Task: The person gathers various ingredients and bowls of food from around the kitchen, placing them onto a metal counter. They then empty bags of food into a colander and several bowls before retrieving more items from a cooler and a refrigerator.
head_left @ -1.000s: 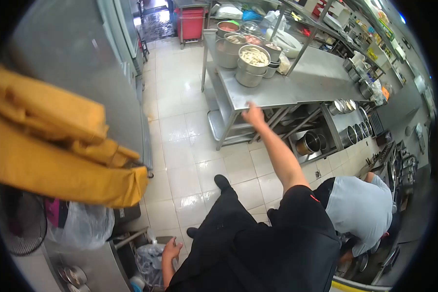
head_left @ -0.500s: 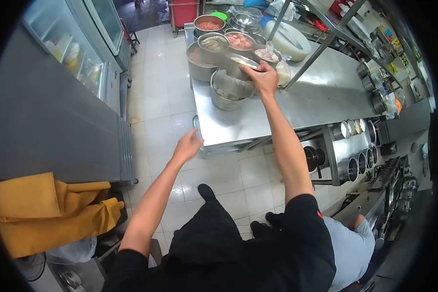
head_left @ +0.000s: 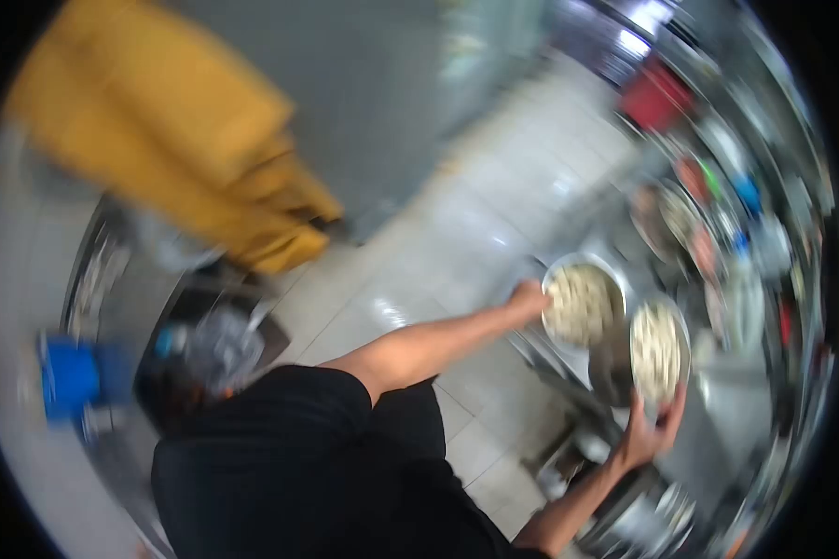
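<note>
My left hand [head_left: 529, 300] grips the rim of a round metal pot [head_left: 584, 304] that holds pale, cut pieces in liquid. To its right, my right hand [head_left: 655, 436] has hold of the near edge of a metal bowl [head_left: 659, 352] filled with similar pale strips. The bowl is tilted towards me, and its side lies close to the pot. Both vessels are over the steel table [head_left: 732, 396]. Motion blur hides the exact finger positions.
More metal pots [head_left: 667, 219] with food stand further back on the table. A yellow cloth [head_left: 186, 121] hangs at the upper left. Below it is a dark bin [head_left: 210, 345] with plastic bags, beside a blue container [head_left: 70, 377]. A red container [head_left: 655, 96] stands at the back.
The view has swung round to the left. My left hand, free before, now holds the pot's rim. My right hand keeps a metal bowl, whose pale contents now show.
</note>
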Demonstrator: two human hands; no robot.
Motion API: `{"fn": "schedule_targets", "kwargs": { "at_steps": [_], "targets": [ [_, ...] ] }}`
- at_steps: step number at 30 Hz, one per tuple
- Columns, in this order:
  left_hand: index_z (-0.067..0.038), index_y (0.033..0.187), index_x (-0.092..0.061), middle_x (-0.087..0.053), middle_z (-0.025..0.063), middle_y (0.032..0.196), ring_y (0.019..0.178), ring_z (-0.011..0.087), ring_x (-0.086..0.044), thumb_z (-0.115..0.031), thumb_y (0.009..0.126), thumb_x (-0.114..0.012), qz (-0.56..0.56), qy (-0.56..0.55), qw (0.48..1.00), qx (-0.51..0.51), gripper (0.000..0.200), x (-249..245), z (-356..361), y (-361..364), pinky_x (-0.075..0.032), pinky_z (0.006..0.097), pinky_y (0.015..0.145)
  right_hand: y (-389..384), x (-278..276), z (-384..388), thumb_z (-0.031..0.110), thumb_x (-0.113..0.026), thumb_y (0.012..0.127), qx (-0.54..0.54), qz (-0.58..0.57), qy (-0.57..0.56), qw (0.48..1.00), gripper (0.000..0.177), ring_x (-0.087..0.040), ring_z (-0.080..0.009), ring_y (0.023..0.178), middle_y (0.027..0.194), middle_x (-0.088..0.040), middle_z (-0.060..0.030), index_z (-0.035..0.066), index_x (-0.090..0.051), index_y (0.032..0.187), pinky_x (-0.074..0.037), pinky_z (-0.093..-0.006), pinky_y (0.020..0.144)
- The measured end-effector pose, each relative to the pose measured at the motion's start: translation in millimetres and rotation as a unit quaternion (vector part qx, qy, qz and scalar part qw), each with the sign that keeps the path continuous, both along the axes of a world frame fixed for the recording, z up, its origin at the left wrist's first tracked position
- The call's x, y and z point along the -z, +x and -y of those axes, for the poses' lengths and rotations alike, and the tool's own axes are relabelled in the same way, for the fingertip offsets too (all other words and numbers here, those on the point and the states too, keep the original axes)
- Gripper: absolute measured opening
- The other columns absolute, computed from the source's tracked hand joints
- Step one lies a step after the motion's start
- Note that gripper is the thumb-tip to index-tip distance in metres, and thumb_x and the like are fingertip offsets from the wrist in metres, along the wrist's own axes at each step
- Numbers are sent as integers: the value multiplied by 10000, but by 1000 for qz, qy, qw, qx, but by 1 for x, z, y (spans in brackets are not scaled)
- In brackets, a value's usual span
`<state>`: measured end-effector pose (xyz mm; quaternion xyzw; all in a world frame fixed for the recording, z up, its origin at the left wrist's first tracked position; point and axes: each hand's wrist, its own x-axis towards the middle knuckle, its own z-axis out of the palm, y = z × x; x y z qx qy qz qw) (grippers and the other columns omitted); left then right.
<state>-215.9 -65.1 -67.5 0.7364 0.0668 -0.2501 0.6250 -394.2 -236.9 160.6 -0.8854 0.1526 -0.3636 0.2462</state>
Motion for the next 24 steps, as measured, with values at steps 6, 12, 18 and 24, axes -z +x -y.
{"fn": "schedule_targets", "kwargs": {
  "at_steps": [6, 12, 18, 24],
  "targets": [
    [45, 929, -641, -636, 111, 801, 670, 198, -623, -82, 691, -636, -122, -82, 936, -320, 270, 39, -321, -196, -534, 359, 546, 0, 74, -106, 206, -867, 573, -372, 19, -35, 927, 587, -585, -262, 811, 1103, -608, -151, -16, -574, 1030, -447, -308, 610],
    [73, 1020, -567, -636, 168, 899, 743, 282, -665, 6, 684, -551, -103, -58, 702, -702, 344, 22, -586, -448, -586, 414, 617, -22, 135, -377, 344, -882, 464, -622, -80, 58, 777, 516, -619, -366, 869, 967, -650, -139, 40, -525, 679, -375, -597, 928],
    [113, 1004, -519, -608, 203, 953, 790, 309, -655, 23, 701, -510, 104, -141, 525, -833, 317, -50, -762, -575, -589, 402, 617, -70, 146, -688, 342, -898, 430, -784, 9, 93, 614, 571, -622, -337, 939, 1016, -647, -150, 63, -469, 684, -363, -587, 948],
    [101, 1085, -471, -583, 197, 1033, 809, 305, -643, -45, 783, -512, 150, -148, 490, -846, 338, -54, -926, -611, -591, 354, 613, -133, 149, -963, 300, -894, 457, -798, 30, 134, 587, 490, -565, -391, 1052, 1089, -629, -143, 47, -496, 590, -378, -497, 988]
  ]
}}
